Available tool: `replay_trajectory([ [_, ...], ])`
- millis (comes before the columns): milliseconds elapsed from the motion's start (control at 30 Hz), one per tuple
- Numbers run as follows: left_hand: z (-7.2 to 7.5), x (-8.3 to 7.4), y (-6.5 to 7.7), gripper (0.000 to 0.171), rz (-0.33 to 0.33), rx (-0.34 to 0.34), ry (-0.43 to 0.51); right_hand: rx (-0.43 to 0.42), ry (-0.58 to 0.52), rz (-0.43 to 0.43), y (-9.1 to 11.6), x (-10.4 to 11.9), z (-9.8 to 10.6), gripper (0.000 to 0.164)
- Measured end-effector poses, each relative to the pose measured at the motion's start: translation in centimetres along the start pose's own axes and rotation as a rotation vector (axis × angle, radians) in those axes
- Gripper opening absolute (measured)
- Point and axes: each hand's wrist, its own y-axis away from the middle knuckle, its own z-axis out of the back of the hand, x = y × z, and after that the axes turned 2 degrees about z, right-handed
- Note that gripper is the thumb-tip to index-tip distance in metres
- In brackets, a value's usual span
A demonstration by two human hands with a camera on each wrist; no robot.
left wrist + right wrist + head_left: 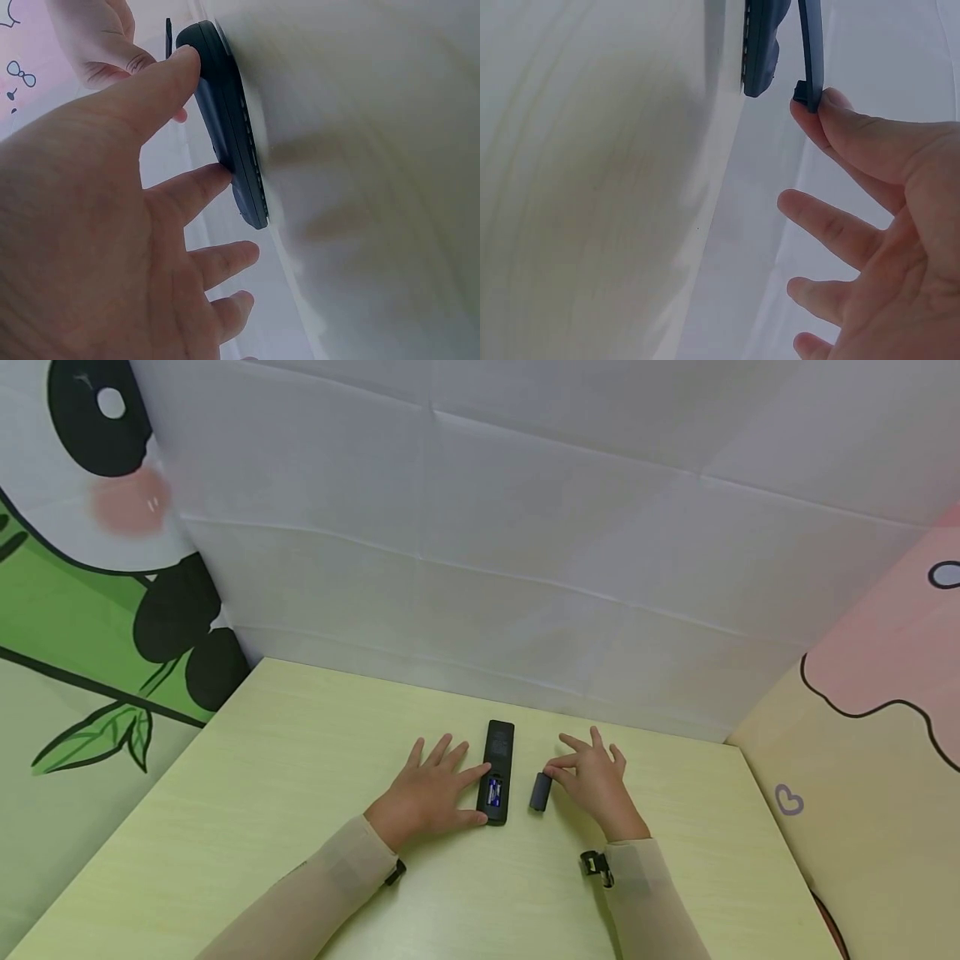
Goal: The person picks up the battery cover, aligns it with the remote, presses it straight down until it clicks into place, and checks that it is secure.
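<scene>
A black remote control lies back side up on the table, its battery compartment uncovered and blue batteries showing inside. My left hand is spread out to the left of it, with thumb and index finger pressing on its edge; the other fingers stay off it. In the left wrist view the thumb touches one end of the remote. Between thumb and index finger my right hand pinches the dark battery cover by one end, apart from the remote. Its other fingers are spread and touch nothing.
Both hands work over a pale wooden table. A white cloth wall stands along its back edge. Printed cartoon panels flank it, a green one on the left and a pink and cream one on the right.
</scene>
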Motion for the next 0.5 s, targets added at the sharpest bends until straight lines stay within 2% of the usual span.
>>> replay_trajectory([
  [500,-0.2,0.5,1.0,0.082,-0.029,0.007,-0.015,-0.021,-0.006,-0.028,1.4,1.2,-0.5,0.014],
])
